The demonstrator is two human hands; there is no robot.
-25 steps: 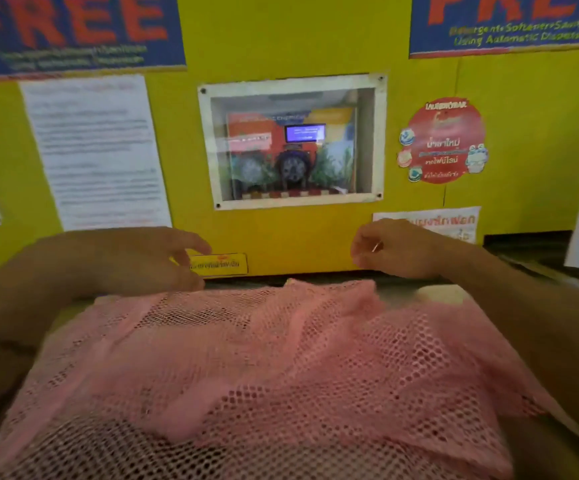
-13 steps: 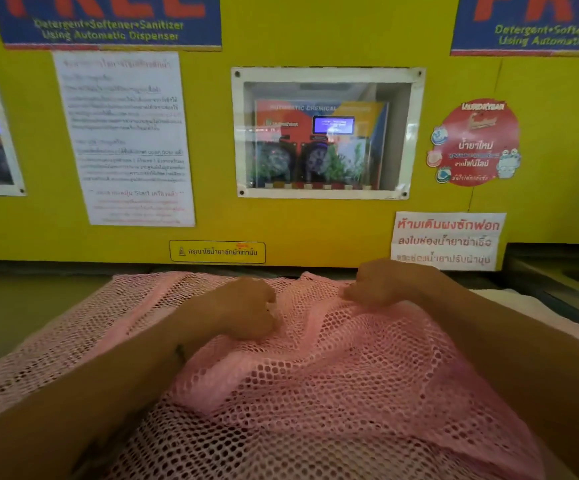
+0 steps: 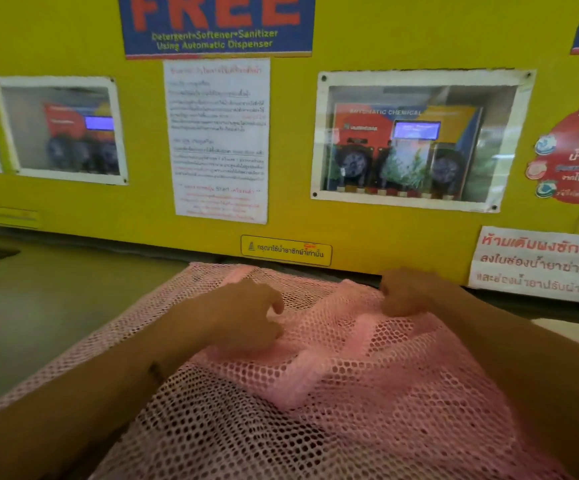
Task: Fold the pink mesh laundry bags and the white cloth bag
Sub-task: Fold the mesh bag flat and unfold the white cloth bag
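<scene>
Head view: grey counter bare at left. Left hand rests on pink mesh bag, fingers curled, pinching mesh. Right hand closed on bag's far edge, beneath yellow panel.

Pink mesh laundry bag spread over the grey surface, bunched into ridges in the middle, far edge close to the yellow panel. Left hand on the mesh with fingers curled, pinching a fold; right hand closed on the mesh at the far edge, just right of centre. Panel carries a blue FREE sign, a white notice sheet and two windowed dispensers.
</scene>
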